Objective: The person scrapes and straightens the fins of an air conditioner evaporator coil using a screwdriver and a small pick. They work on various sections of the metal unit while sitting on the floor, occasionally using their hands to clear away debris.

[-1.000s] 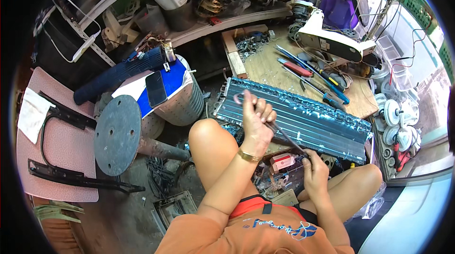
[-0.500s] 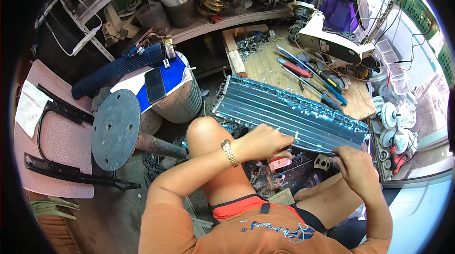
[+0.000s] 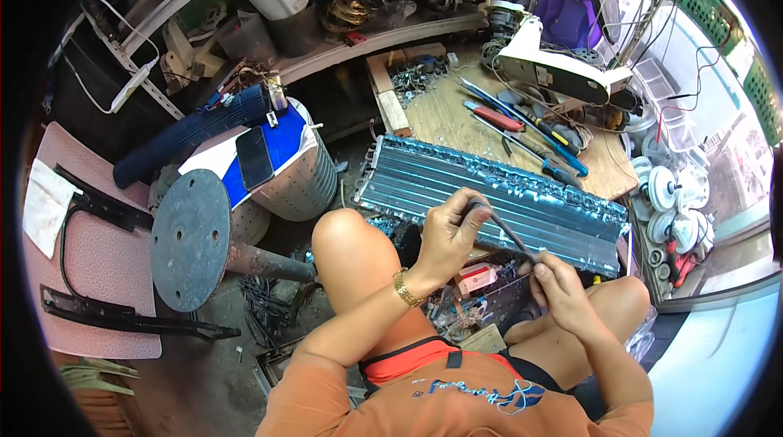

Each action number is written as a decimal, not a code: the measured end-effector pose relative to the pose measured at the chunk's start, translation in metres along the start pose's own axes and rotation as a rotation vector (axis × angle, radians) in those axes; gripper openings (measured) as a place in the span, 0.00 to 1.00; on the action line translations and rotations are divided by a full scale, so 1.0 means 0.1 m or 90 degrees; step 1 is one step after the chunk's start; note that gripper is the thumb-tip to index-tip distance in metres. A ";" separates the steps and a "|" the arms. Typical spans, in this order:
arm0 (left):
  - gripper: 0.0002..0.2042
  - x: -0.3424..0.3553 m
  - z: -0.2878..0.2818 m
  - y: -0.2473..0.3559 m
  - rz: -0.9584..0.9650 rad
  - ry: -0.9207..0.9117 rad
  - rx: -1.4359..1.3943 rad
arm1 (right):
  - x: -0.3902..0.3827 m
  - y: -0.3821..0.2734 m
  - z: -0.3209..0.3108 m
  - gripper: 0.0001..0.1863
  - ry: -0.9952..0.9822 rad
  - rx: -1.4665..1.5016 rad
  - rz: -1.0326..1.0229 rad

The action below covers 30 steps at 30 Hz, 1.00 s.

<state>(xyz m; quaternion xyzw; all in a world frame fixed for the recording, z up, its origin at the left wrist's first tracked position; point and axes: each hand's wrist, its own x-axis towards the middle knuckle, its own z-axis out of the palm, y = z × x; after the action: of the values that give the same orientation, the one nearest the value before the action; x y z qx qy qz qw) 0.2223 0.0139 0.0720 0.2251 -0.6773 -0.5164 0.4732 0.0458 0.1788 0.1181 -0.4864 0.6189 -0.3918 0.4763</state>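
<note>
A thin dark strip (image 3: pixel 512 235), its material unclear, runs slantwise between my two hands. My left hand (image 3: pixel 451 233) is closed on its upper end, thumb and fingers pressed together. Lower and to the right, my right hand (image 3: pixel 563 289) pinches the other end, where a thin line trails off to the left. Just beyond both hands lies a long finned heat-exchanger coil (image 3: pixel 457 192), bluish and metallic, slanting down to the right with its far edge ragged. It rests partly against a wooden board (image 3: pixel 444 115); both hands are held apart from its near edge.
On the board lie screwdrivers (image 3: pixel 563 172), a red-handled tool (image 3: pixel 499 117) and small scraps (image 3: pixel 416 78). To the left stand a round metal plate on a post (image 3: pixel 192 237), a perforated drum (image 3: pixel 298 184) with a phone (image 3: pixel 254 157) on top, and a chair (image 3: pixel 110 274). White plastic wheels (image 3: pixel 662 187) pile up at right.
Both hands have come away from the coil's near edge toward me, the left one rising, and the dark strip now stretches between them. The whole view has shifted slightly.
</note>
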 end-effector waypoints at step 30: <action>0.28 -0.31 0.59 -0.08 -0.344 0.118 -0.579 | 0.17 0.78 0.85 0.42 0.283 -0.009 -0.139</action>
<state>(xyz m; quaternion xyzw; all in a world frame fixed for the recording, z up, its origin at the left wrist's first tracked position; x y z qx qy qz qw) 0.1834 0.0640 0.0515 0.2083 -0.2587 -0.8391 0.4307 0.1092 0.1775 0.0203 -0.4557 0.6549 -0.5342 0.2794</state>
